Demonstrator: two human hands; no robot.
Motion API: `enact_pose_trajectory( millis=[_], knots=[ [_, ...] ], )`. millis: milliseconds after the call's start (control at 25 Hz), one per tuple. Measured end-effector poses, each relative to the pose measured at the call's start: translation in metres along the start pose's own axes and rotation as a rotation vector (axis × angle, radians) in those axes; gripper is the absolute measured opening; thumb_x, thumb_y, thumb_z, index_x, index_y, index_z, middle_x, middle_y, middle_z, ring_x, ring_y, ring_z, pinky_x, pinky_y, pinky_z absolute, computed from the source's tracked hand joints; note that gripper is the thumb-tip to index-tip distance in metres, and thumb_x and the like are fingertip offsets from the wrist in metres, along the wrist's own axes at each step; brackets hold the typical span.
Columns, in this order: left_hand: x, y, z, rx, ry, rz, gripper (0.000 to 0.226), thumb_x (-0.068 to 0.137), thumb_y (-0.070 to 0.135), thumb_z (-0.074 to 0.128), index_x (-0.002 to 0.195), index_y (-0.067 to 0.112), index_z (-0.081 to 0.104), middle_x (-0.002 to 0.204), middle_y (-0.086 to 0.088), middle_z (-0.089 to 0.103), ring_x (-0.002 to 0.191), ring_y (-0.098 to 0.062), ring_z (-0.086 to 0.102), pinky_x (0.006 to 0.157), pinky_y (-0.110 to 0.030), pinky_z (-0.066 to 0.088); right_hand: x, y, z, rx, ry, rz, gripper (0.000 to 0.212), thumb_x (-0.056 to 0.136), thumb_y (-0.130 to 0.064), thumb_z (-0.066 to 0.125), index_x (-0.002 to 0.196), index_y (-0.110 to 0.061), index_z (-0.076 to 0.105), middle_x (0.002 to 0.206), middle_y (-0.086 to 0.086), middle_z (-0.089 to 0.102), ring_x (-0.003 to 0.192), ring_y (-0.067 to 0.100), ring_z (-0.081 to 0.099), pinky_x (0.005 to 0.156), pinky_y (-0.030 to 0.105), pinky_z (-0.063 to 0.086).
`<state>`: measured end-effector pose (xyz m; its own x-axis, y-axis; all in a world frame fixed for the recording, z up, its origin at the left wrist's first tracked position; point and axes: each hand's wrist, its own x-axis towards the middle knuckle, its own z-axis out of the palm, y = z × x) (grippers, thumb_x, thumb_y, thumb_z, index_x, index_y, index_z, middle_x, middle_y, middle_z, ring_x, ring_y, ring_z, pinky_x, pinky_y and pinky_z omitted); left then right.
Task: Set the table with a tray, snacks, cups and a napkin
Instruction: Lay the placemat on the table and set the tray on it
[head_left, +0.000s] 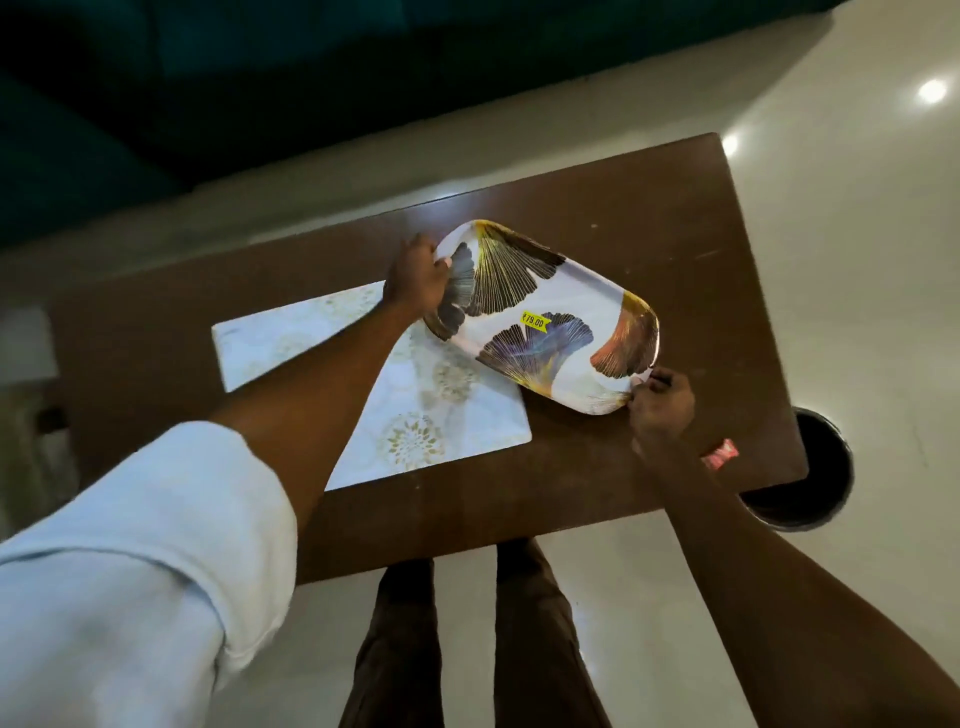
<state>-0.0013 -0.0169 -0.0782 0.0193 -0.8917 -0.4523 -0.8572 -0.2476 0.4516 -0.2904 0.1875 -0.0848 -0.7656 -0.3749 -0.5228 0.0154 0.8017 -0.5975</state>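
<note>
- Tray (545, 317), white with dark and gold leaf prints and a yellow price sticker (535, 322), at centre of frame, skewed across the desk (701, 249).
- Held at two opposite ends: left hand (415, 278) closed on the upper-left rim, right hand (660, 402) pinching the lower-right corner with fingertips.
- Lower-left edge of tray overlapping the upper-right corner of a pale patterned mat (405, 395); whether resting flat or held slightly above, cannot tell.
- Mat lying flat at left-centre of frame, right part under the left forearm; rolled pale sleeve at lower left.
- Red band (719, 453) on the right wrist, near the desk's right edge.
- No snacks, cups or napkin in view; task judged to be at its first step, tray placement.
- Dark round bin (810, 467) on the pale floor at right, just past the desk corner.
- Risk: thin fingertip pinch at the right corner could slip and drop that end onto the desk.
- Risk: tray left half on the mat would sit uneven, so cups might tip later.
- Risk: dragging the tray could shift or crease the mat.
</note>
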Motion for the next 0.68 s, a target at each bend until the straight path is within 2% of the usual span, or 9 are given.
enact_pose_trajectory(
  millis=[120,280,560,680],
  knots=[
    [-0.039,-0.082,-0.034,-0.101,0.066,-0.156,0.029,0.1,0.023,0.057,0.121,0.003,0.062,0.126,-0.02,0.065,0.117,-0.038,0.063,0.094,-0.041,0.051,-0.033,-0.017,0.041,-0.151,-0.084,-0.176,0.032,0.086,-0.007,0.075,0.119,-0.005,0.072,0.115,0.016,0.075,0.109,0.033,0.069,0.093,0.032,0.051],
    [-0.095,-0.172,-0.062,-0.164,0.146,-0.345,0.034,0.1,0.024,0.058,0.127,0.003,0.058,0.133,-0.019,0.059,0.122,-0.038,0.061,0.101,-0.046,0.052,-0.079,-0.029,0.095,-0.263,-0.212,-0.289,0.032,0.088,-0.009,0.073,0.12,-0.005,0.072,0.117,0.015,0.075,0.11,0.033,0.069,0.093,0.034,0.051],
    [-0.152,-0.252,-0.054,-0.28,0.206,-0.546,0.037,0.1,0.024,0.063,0.125,-0.003,0.06,0.127,-0.022,0.064,0.118,-0.037,0.064,0.098,-0.044,0.052,-0.127,-0.024,0.138,-0.279,-0.359,-0.414,0.031,0.09,-0.004,0.069,0.121,-0.007,0.071,0.113,0.014,0.074,0.104,0.029,0.07,0.085,0.025,0.049],
    [-0.159,-0.267,-0.05,-0.31,0.203,-0.573,0.038,0.099,0.025,0.065,0.121,-0.005,0.062,0.124,-0.023,0.066,0.114,-0.037,0.066,0.095,-0.046,0.053,-0.135,-0.021,0.146,-0.295,-0.38,-0.389,0.032,0.091,-0.004,0.068,0.123,-0.007,0.07,0.117,0.013,0.073,0.107,0.029,0.069,0.089,0.03,0.053]
  ],
)
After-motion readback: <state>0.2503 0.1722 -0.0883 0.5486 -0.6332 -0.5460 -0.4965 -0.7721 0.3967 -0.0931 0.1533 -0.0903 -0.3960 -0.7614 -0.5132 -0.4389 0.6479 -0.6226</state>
